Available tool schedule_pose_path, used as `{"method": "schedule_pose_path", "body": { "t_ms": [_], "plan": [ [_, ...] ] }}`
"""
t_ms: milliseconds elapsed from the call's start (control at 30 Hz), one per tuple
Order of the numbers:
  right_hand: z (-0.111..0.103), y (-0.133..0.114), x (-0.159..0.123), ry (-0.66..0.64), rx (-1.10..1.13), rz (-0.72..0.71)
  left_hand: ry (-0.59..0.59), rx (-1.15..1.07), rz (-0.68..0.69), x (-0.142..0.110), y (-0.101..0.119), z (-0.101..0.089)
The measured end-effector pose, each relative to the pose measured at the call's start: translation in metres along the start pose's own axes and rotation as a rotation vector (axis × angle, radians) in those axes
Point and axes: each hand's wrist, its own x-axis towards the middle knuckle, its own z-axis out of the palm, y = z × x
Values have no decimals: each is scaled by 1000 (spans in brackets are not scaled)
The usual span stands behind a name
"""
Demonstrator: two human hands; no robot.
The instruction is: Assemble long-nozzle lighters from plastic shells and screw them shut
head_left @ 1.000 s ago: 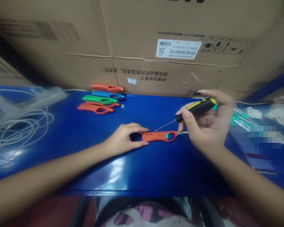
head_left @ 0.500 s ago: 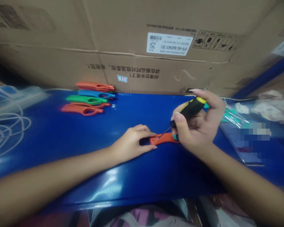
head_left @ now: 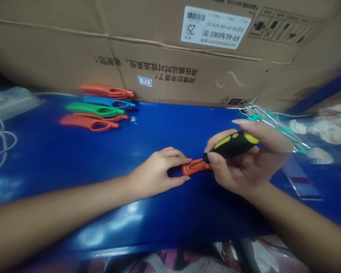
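Note:
An orange plastic lighter casing (head_left: 197,168) lies on the blue table. My left hand (head_left: 156,172) pinches its left end between thumb and fingers. In my right hand (head_left: 252,163) is a screwdriver (head_left: 233,146) with a black and yellow handle. The thin metal shaft slants down to the left, its tip at the casing's left end; whether a screw sits under it I cannot make out. My right hand covers the casing's right end. Farther back at left lie several lighter casings in orange, blue and green (head_left: 96,109), beside a few tiny screws (head_left: 133,120).
A large cardboard box (head_left: 159,45) walls off the back of the table. At right are metal rods with green parts (head_left: 281,129), crumpled white material (head_left: 333,123) and a flat phone-like object (head_left: 304,182). A white cable (head_left: 2,140) coils at left.
The screwdriver now leans flatter, its handle lower and farther right, with the tip nearer the casing's left end. My left hand keeps its grip. The camera view has shifted slightly.

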Motion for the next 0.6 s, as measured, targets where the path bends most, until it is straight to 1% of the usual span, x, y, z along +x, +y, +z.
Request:
{"method": "schedule_pose_path", "body": {
  "t_ms": [167, 333, 467, 600],
  "plan": [
    [5, -2, -1, 56, 49, -4, 4, 3, -4, 0, 0, 0],
    [10, -3, 1, 65, 99, 11, 3, 4, -15, -1, 1, 0],
    [13, -2, 0, 98, 184, 57, -17, -9, -27, -1, 1, 0],
    [18, 1, -3, 106, 226, 48, -26, -12, -34, 0, 1, -1]
  ]
}}
